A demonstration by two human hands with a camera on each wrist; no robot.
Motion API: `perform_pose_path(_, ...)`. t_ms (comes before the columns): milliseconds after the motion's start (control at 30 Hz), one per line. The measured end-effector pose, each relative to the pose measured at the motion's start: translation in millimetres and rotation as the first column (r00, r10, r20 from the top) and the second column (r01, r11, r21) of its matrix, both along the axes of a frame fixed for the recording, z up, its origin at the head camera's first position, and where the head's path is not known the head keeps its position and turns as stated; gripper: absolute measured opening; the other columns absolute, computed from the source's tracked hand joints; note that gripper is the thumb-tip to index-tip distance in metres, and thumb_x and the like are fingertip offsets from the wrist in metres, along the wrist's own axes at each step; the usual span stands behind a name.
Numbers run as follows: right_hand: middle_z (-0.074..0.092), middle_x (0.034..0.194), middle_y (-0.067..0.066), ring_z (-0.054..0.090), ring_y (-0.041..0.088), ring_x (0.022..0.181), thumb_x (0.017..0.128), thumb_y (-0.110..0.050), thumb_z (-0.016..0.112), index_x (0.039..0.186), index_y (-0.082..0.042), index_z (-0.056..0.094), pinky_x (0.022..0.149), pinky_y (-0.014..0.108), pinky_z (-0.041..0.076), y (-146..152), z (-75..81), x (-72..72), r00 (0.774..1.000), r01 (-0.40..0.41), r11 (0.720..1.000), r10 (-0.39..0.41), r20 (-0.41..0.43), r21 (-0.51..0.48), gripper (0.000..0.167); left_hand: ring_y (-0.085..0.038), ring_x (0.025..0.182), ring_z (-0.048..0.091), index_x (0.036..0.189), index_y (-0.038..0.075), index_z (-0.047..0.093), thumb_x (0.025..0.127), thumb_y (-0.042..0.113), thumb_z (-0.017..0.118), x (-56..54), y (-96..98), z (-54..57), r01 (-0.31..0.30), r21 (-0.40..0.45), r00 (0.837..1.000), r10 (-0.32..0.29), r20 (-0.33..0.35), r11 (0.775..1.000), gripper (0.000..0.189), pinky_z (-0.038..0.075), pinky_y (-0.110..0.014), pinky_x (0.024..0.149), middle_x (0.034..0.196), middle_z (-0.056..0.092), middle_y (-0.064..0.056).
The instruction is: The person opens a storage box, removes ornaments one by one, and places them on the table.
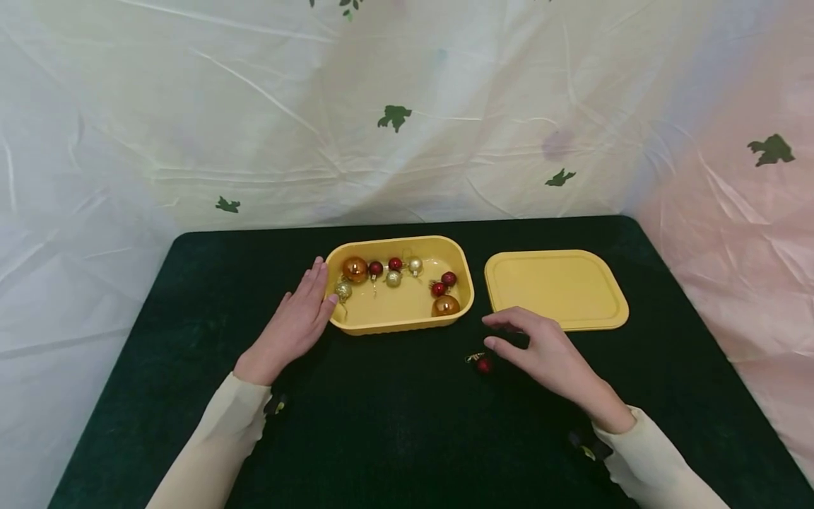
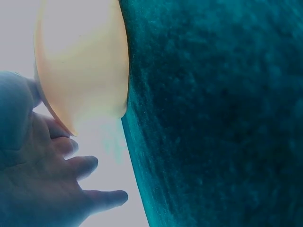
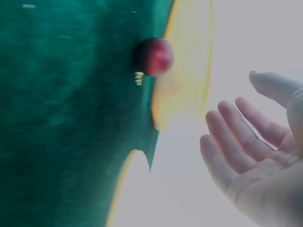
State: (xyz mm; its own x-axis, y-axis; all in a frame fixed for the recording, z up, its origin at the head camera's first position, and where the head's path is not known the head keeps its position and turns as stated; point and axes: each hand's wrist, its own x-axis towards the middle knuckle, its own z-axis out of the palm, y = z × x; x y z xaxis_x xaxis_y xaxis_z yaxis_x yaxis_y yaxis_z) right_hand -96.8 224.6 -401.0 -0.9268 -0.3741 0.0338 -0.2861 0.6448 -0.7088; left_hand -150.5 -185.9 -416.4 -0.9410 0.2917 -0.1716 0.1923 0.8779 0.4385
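A yellow plastic box stands at the middle of the table with small Christmas baubles in it: orange ones, dark red ones and pale gold ones. My left hand rests on the box's left rim, fingers straight; the left wrist view shows its fingers along the edge of the box. My right hand hovers with thumb and fingers apart, holding nothing. Just left of and below its thumb, a dark red bauble with a gold cap lies on the cloth; the right wrist view shows this bauble too.
To the right of the box lies a flat yellow lid, its near edge partly behind my right hand. Dark green cloth covers the table. A pale curtain with green leaf shapes hangs behind the far edge.
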Motion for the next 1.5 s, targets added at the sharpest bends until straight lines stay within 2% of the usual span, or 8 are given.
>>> perform_pose_path(200,0.069,0.125,-0.001,0.067,0.021,0.116,0.099,-0.032,0.073,0.128,-0.017,0.069,0.098,0.056,0.055,-10,11.4,-12.1,0.997,-0.033,0.999,0.030,-0.066,-0.035,0.033,-0.035,0.159,0.003,0.166,0.014,-0.005,0.113,0.041,0.033,-1.4,0.2,-1.5,-0.006,0.002,1.000,0.006,0.000,1.000,0.071,0.013,-0.070,0.121,0.173,-0.011,-0.004)
perform_pose_path(367,0.070,0.124,0.000,0.068,0.026,0.113,0.098,-0.030,0.074,0.127,-0.015,0.070,0.096,0.053,0.056,-25,22.4,-23.7,0.993,-0.054,0.998,0.051,-0.108,-0.028,0.034,-0.035,0.159,0.002,0.166,0.014,-0.006,0.113,0.041,0.033,-2.0,0.0,-2.4,-0.007,0.009,1.000,0.007,0.005,1.000,0.072,0.013,-0.070,0.121,0.173,-0.011,-0.005)
perform_pose_path(533,0.071,0.122,0.001,0.067,0.023,0.108,0.096,-0.025,0.077,0.126,-0.014,0.071,0.093,0.052,0.056,-40,30.2,-34.5,0.987,-0.076,0.997,0.073,-0.142,-0.019,0.033,-0.036,0.159,0.003,0.166,0.014,-0.005,0.113,0.041,0.033,-3.3,-0.2,-4.7,-0.006,0.013,1.000,0.006,0.000,1.000,0.071,0.014,-0.070,0.120,0.174,-0.010,-0.006)
perform_pose_path(833,0.071,0.119,0.000,0.066,0.019,0.106,0.096,-0.025,0.077,0.127,-0.014,0.071,0.089,0.045,0.056,-64,38.4,-56.1,0.987,-0.097,0.995,0.094,-0.133,-0.018,0.033,-0.035,0.159,0.004,0.167,0.013,-0.005,0.113,0.041,0.034,-2.9,0.1,-5.8,-0.014,0.016,1.000,0.014,-0.002,1.000,0.071,0.015,-0.070,0.120,0.174,-0.008,-0.006)
perform_pose_path(967,0.070,0.112,-0.002,0.066,0.015,0.099,0.096,-0.024,0.077,0.129,-0.014,0.070,0.081,0.037,0.056,-74,38.9,-64.4,0.986,-0.111,0.994,0.109,-0.123,-0.015,0.036,-0.035,0.159,0.004,0.167,0.013,-0.005,0.113,0.041,0.033,-3.1,1.0,-5.8,-0.020,0.006,1.000,0.020,0.004,1.000,0.071,0.014,-0.069,0.121,0.174,-0.010,-0.005)
perform_pose_path(1067,0.069,0.112,-0.001,0.064,0.015,0.093,0.096,-0.024,0.076,0.131,-0.013,0.069,0.076,0.036,0.056,-80,38.5,-69.8,0.985,-0.133,0.991,0.130,-0.111,-0.012,0.037,-0.035,0.159,0.003,0.167,0.013,-0.005,0.113,0.041,0.032,-3.3,1.4,-5.5,-0.024,0.003,1.000,0.024,0.006,1.000,0.071,0.014,-0.068,0.121,0.173,-0.010,-0.004)
perform_pose_path(1367,0.070,0.129,0.007,0.066,0.026,0.111,0.098,-0.026,0.074,0.132,-0.009,0.069,0.090,0.042,0.057,-97,31.4,-89.9,0.977,-0.194,0.979,0.198,-0.077,0.058,0.038,-0.035,0.159,0.004,0.167,0.013,-0.004,0.113,0.041,0.033,-3.6,1.2,-5.3,-0.016,0.006,1.000,0.016,0.004,1.000,0.071,0.015,-0.069,0.120,0.174,-0.009,-0.005)
perform_pose_path(1500,0.068,0.133,0.008,0.062,0.028,0.124,0.098,-0.025,0.074,0.133,-0.010,0.068,0.103,0.047,0.052,-104,26.4,-98.2,0.974,-0.211,0.974,0.217,-0.065,0.084,0.038,-0.034,0.159,0.003,0.167,0.013,-0.004,0.113,0.041,0.033,-3.3,0.8,-5.2,-0.017,0.015,1.000,0.017,0.006,1.000,0.071,0.014,-0.069,0.121,0.173,-0.010,-0.004)
